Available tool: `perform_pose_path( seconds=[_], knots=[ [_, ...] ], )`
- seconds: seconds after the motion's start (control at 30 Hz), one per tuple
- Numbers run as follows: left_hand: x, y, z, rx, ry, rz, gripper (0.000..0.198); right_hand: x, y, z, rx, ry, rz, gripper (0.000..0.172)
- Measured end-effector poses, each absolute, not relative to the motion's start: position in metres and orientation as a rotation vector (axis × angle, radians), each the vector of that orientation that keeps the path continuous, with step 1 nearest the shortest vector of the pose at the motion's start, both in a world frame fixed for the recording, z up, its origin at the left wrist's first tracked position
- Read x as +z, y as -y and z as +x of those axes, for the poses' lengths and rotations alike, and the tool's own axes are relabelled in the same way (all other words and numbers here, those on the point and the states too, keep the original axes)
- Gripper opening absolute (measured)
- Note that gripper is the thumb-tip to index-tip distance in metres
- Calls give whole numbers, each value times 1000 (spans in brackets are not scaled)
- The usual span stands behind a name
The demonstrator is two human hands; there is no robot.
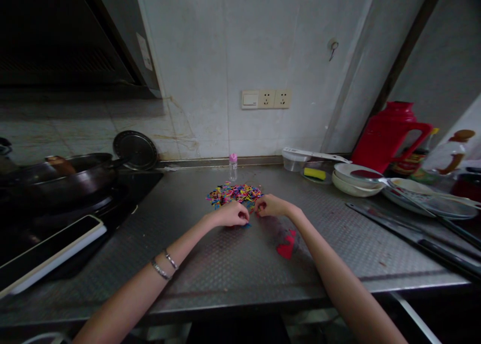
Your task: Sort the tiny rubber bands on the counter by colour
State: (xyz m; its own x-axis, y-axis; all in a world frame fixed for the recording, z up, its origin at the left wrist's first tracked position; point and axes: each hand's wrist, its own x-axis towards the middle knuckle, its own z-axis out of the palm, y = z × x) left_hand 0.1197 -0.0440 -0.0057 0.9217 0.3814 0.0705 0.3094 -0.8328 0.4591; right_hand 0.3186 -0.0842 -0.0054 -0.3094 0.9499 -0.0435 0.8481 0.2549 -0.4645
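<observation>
A loose pile of tiny multicoloured pieces [240, 191], which look like small rubber bands, lies on the metal countertop [210, 269]. My left hand [232, 214] is at the pile's near edge with its fingers pinched together. A bit of blue [247, 225] shows at its fingertips; whether it is held or lies on the counter I cannot tell. My right hand [269, 205] reaches the pile's right edge, fingers closed in a pinch; what is in them is hidden. Behind the pile stands a small clear bottle with a pink cap [233, 167]. Red heart shapes [286, 247] lie by my right forearm.
At left are a phone-like device [52, 251], a wok [67, 176] and a round dark lid [135, 150]. On the right stand a plastic tub [295, 161], a yellow sponge [314, 174], bowls [355, 186], a red thermos [387, 138], plates and long-handled utensils [398, 234].
</observation>
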Motion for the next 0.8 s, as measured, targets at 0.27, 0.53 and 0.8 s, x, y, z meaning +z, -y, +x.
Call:
perform_pose_path(
  seconds=[0.27,0.53,0.8],
  knots=[
    [3,13,101,453,-650,2349,27,-14,79,320,599,2269,-1611,20],
    [2,-12,80,518,-801,2284,27,-16,77,316,681,2240,-1523,21],
    [-1,-17,77,474,-781,2297,24,-19,79,317,611,2280,-1656,14]
  ],
)
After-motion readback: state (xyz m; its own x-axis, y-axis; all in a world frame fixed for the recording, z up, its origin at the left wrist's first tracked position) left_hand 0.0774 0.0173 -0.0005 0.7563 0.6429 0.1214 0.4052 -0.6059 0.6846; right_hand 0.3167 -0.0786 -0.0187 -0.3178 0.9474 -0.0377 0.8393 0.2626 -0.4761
